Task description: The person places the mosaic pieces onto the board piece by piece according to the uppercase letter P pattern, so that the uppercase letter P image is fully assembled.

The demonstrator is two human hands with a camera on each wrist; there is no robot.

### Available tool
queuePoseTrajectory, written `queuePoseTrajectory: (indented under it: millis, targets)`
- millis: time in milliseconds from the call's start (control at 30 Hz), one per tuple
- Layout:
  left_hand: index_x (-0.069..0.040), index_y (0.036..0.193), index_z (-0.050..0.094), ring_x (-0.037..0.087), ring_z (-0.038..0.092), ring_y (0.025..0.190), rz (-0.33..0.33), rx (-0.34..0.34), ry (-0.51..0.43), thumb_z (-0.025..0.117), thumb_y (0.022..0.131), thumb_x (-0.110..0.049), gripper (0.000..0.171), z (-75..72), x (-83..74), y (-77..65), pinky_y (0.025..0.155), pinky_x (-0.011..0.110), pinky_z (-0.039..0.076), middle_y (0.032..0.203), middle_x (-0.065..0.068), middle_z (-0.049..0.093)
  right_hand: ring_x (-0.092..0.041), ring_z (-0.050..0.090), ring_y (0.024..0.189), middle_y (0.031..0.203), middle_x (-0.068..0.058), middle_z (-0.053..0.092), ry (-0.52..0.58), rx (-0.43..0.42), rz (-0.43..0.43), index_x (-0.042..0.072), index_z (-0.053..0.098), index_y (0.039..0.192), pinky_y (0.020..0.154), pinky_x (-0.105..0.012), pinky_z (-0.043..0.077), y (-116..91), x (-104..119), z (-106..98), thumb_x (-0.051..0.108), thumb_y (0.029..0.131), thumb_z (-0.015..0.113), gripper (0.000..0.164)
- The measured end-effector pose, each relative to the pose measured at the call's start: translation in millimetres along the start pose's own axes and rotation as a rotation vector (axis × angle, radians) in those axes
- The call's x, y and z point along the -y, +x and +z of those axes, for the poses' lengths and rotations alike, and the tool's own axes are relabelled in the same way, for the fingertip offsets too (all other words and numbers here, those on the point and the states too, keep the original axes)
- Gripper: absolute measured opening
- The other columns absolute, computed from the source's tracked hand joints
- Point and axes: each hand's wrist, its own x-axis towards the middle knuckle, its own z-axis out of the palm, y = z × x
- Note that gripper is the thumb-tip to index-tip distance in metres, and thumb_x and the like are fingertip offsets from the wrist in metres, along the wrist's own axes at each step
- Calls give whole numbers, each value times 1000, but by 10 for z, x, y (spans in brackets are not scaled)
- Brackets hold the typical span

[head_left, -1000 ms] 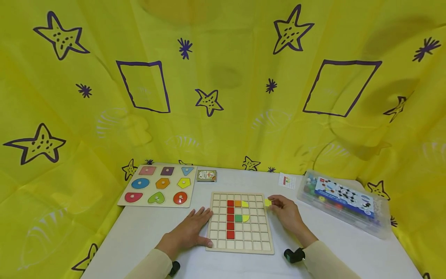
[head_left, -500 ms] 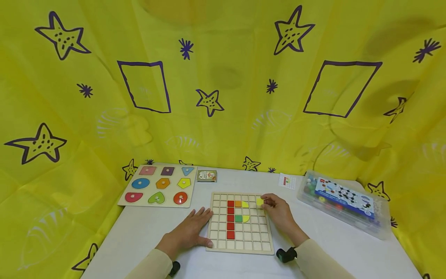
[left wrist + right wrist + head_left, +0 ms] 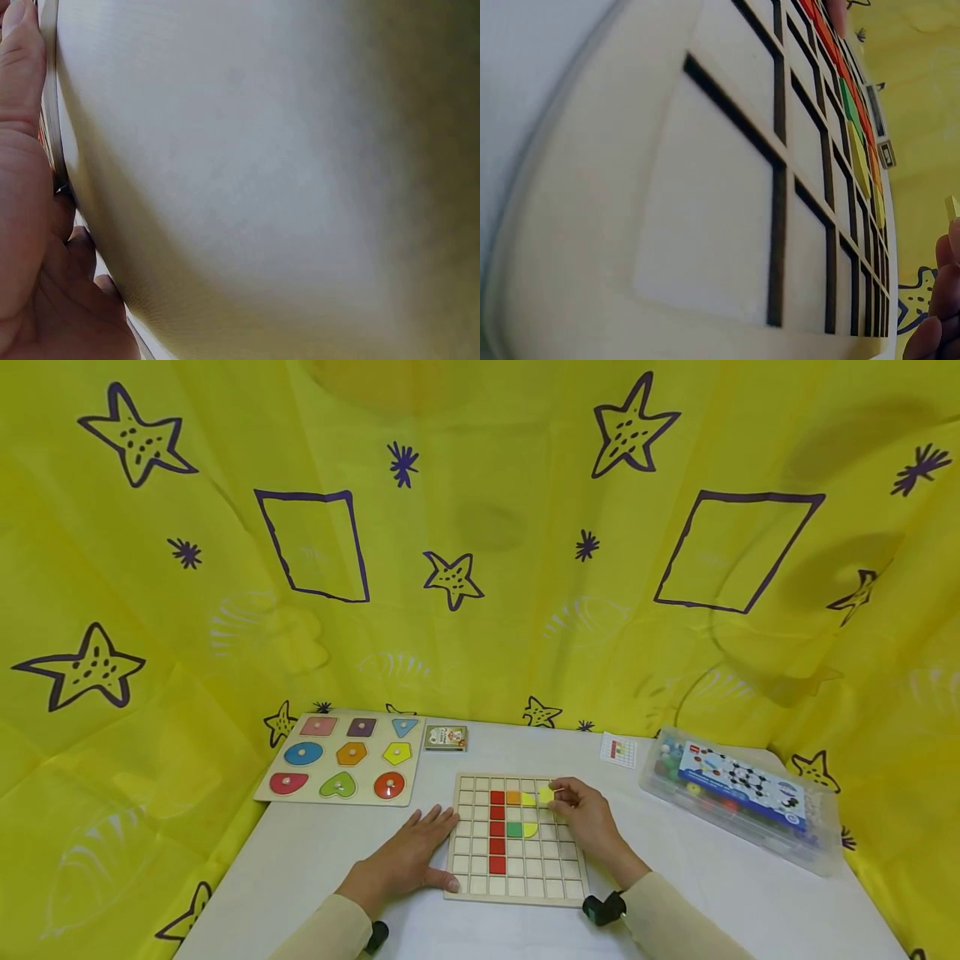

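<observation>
A yellow tile (image 3: 546, 795) is pinched between the thumb and fingers of my right hand (image 3: 594, 823), over the upper right part of the wooden grid board (image 3: 552, 888). In the right wrist view, the tile's edge (image 3: 952, 208) shows above the fingertips. The board bears a column of red tiles (image 3: 497, 829), an orange tile (image 3: 513, 797) and a green tile (image 3: 513, 829). Rounded yellow tiles (image 3: 529, 830) lie just right of the orange and green ones. With fingers spread, my left hand (image 3: 403, 860) rests against the board's left edge; its thumb touches the lower left corner.
A shape puzzle board with knobbed pieces (image 3: 337, 770) lies at the left back, beside a small card box (image 3: 446, 738). Behind the grid board is a pattern card (image 3: 618, 749). A clear plastic case (image 3: 742, 793) stands at right. Yellow curtain (image 3: 480, 635) surrounds the white table.
My right hand has moved left with the yellow tile, from beyond the board's right edge to over its upper right cells. The left hand has stayed in place.
</observation>
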Motion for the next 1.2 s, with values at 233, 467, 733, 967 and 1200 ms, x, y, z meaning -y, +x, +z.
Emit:
queuePoseTrajectory:
  millis: [233, 467, 733, 967, 1200]
  targets:
    - [-13, 166, 34, 32, 22, 163, 9, -2, 9, 80, 78, -65, 112, -15, -16, -2, 134, 56, 15, 174, 4, 32, -15, 60, 88, 96, -5, 71, -12, 17, -13, 6, 74, 114, 72, -20, 52, -6, -45, 84, -1, 95, 73, 20]
    - [-14, 166, 34, 31, 22, 163, 2, -3, 6, 80, 77, -64, 112, -20, -32, -7, 134, 55, 15, 173, 4, 32, -15, 59, 85, 93, -3, 69, -51, 40, -57, 5, 75, 111, 71, -21, 52, -16, -68, 143, -1, 93, 75, 18]
    - [-13, 166, 35, 31, 23, 163, 3, -10, 13, 80, 77, -65, 112, -11, -29, -10, 134, 55, 16, 173, 4, 33, -14, 58, 84, 91, 0, 69, -104, 88, -53, 5, 76, 108, 72, -24, 51, -18, -38, 176, 0, 92, 77, 17]
    - [-13, 166, 35, 31, 23, 163, 3, -9, 9, 81, 77, -65, 112, -16, -29, -14, 134, 55, 15, 173, 4, 33, -15, 58, 85, 92, 0, 69, -164, 102, -45, 6, 76, 109, 76, -30, 52, -35, -17, 209, 2, 92, 77, 18]
    - [-13, 166, 35, 32, 23, 163, 3, -8, 2, 81, 77, -64, 112, -32, -38, -21, 134, 56, 16, 173, 4, 32, -15, 59, 85, 93, 0, 70, -215, 111, -39, 6, 77, 110, 77, -32, 54, -24, -19, 229, 2, 92, 77, 18]
